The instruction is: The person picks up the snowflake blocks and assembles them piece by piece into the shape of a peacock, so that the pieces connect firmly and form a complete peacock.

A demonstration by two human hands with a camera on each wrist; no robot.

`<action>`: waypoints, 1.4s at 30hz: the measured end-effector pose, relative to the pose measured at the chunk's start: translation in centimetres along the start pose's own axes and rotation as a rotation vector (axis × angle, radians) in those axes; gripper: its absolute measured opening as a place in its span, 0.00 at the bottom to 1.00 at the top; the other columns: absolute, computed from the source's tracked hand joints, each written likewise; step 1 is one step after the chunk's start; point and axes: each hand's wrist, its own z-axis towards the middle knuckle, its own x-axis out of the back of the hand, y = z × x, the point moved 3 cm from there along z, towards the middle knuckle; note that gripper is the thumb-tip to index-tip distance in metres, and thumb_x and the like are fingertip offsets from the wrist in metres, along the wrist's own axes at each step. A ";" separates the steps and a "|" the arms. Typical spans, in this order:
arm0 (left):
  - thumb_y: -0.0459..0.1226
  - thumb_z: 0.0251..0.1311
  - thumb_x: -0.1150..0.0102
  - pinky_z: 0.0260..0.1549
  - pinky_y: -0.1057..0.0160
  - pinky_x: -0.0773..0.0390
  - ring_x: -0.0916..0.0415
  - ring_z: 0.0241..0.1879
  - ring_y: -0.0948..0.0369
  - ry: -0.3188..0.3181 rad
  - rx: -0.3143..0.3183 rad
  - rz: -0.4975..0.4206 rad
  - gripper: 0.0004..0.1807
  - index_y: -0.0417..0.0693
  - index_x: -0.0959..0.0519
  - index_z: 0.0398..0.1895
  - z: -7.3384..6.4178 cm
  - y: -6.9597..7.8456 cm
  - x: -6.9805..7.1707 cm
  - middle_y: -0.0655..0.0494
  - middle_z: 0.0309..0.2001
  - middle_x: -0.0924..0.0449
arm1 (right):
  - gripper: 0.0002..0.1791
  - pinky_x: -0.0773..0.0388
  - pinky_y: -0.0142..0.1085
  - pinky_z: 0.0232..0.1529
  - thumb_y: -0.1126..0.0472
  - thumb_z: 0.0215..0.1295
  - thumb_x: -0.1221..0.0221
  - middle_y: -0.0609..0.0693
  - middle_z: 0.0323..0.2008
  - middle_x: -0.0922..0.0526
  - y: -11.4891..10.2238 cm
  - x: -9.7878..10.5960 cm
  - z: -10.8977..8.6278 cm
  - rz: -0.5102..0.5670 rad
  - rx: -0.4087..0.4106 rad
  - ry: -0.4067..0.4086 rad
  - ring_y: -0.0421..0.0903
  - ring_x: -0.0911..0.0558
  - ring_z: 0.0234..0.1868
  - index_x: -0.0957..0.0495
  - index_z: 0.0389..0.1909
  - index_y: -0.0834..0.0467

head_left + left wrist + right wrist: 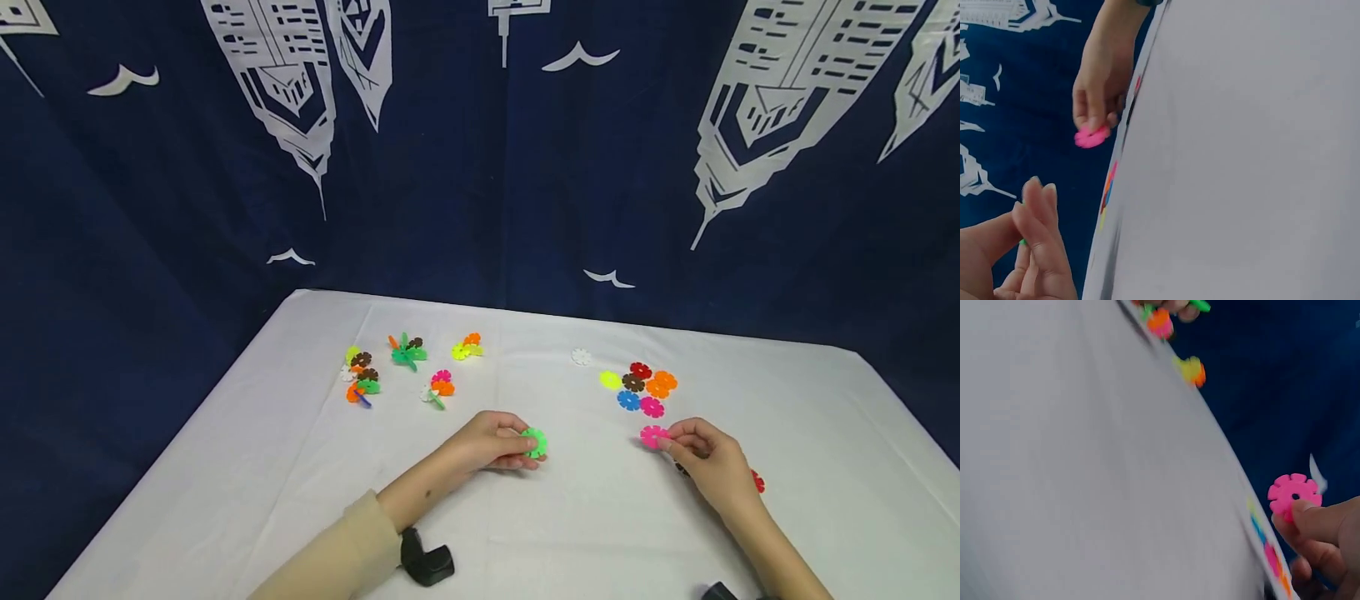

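My left hand (495,442) pinches a green notched disc (536,443) between thumb and fingers, over the middle of the white table. In the left wrist view only slivers of that disc show between the fingertips. On the other side, my right hand (708,462) pinches a pink notched disc (652,437) by its edge. The right wrist view shows this pink disc (1294,495) face on, with a small hole at its centre and slots round its rim. Just beyond the right hand lie loose discs, among them a blue disc (628,401) and a second pink disc (652,407).
Several joined clusters of discs stand at the back left, such as a green cluster (408,354) and a yellow and orange one (468,347). A white disc (581,357) lies apart near the back. Partly behind the right hand is a red disc (758,481). A dark blue curtain (450,167) hangs behind the table.
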 end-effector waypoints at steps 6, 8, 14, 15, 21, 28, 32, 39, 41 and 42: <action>0.28 0.59 0.42 0.36 0.67 0.21 0.18 0.31 0.58 -0.020 0.013 -0.126 0.07 0.31 0.22 0.38 -3.9 -0.9 0.3 0.48 0.31 0.18 | 0.09 0.23 0.31 0.27 0.69 0.60 0.39 0.58 0.29 0.18 -5.3 -4.0 -2.9 0.363 0.100 -0.121 0.47 0.22 0.27 0.25 0.40 0.67; 0.27 0.59 0.42 0.37 0.66 0.21 0.18 0.34 0.55 -0.044 0.020 -0.155 0.09 0.30 0.23 0.42 -4.7 -1.0 0.0 0.45 0.34 0.18 | 0.07 0.22 0.32 0.26 0.71 0.60 0.40 0.59 0.28 0.18 -6.6 -5.5 -3.8 0.436 0.159 -0.159 0.47 0.22 0.26 0.24 0.39 0.68; 0.29 0.59 0.41 0.37 0.67 0.21 0.18 0.35 0.54 -0.036 0.006 -0.214 0.15 0.31 0.24 0.49 -5.6 -1.2 -0.6 0.42 0.38 0.18 | 0.04 0.28 0.33 0.20 0.73 0.60 0.41 0.59 0.25 0.19 -7.7 -7.9 -5.4 0.508 0.210 -0.181 0.45 0.23 0.24 0.24 0.35 0.66; 0.29 0.59 0.41 0.36 0.68 0.21 0.18 0.35 0.55 -0.024 0.005 -0.225 0.15 0.31 0.24 0.49 -5.7 -1.3 -0.6 0.42 0.38 0.18 | 0.04 0.28 0.32 0.20 0.73 0.60 0.41 0.58 0.25 0.19 -7.7 -8.1 -5.5 0.503 0.216 -0.179 0.45 0.23 0.24 0.25 0.35 0.66; 0.29 0.60 0.42 0.35 0.71 0.22 0.18 0.34 0.58 0.027 0.016 -0.286 0.16 0.29 0.25 0.50 -5.6 -1.8 -0.5 0.42 0.39 0.19 | 0.04 0.28 0.30 0.19 0.71 0.60 0.40 0.49 0.23 0.18 -8.1 -8.8 -5.9 0.411 0.311 -0.133 0.45 0.23 0.21 0.22 0.35 0.61; 0.26 0.57 0.44 0.32 0.73 0.22 0.18 0.31 0.59 0.070 0.024 -0.283 0.13 0.27 0.23 0.46 -5.7 -2.4 -0.7 0.43 0.37 0.19 | 0.10 0.26 0.26 0.19 0.76 0.55 0.38 0.42 0.21 0.21 -8.4 -9.3 -6.6 0.255 0.473 -0.062 0.39 0.24 0.18 0.18 0.32 0.58; 0.24 0.56 0.45 0.33 0.72 0.22 0.18 0.30 0.58 0.089 0.008 -0.277 0.14 0.26 0.23 0.46 -5.8 -2.5 -0.8 0.43 0.37 0.19 | 0.12 0.26 0.24 0.21 0.78 0.52 0.38 0.41 0.23 0.20 -8.4 -9.7 -6.8 0.189 0.507 -0.043 0.35 0.24 0.19 0.18 0.32 0.58; 0.25 0.58 0.45 0.35 0.70 0.22 0.18 0.31 0.56 0.070 -0.020 -0.258 0.14 0.28 0.23 0.48 -5.6 -2.2 -0.6 0.42 0.39 0.19 | 0.11 0.25 0.26 0.23 0.75 0.54 0.37 0.43 0.25 0.18 -8.6 -9.4 -6.1 0.226 0.504 -0.090 0.37 0.23 0.21 0.17 0.33 0.57; 0.27 0.60 0.44 0.36 0.70 0.22 0.18 0.33 0.55 0.052 -0.029 -0.258 0.15 0.30 0.24 0.50 -5.4 -2.0 -0.4 0.43 0.41 0.19 | 0.09 0.24 0.28 0.25 0.72 0.56 0.37 0.43 0.28 0.17 -8.3 -8.5 -5.4 0.226 0.462 -0.128 0.38 0.22 0.24 0.16 0.34 0.56; 0.28 0.60 0.44 0.37 0.70 0.22 0.18 0.34 0.55 0.050 -0.032 -0.260 0.16 0.30 0.25 0.51 -5.3 -1.9 -0.3 0.44 0.41 0.19 | 0.09 0.23 0.29 0.26 0.71 0.56 0.37 0.43 0.30 0.16 -8.0 -7.8 -4.9 0.213 0.435 -0.140 0.39 0.22 0.26 0.16 0.36 0.56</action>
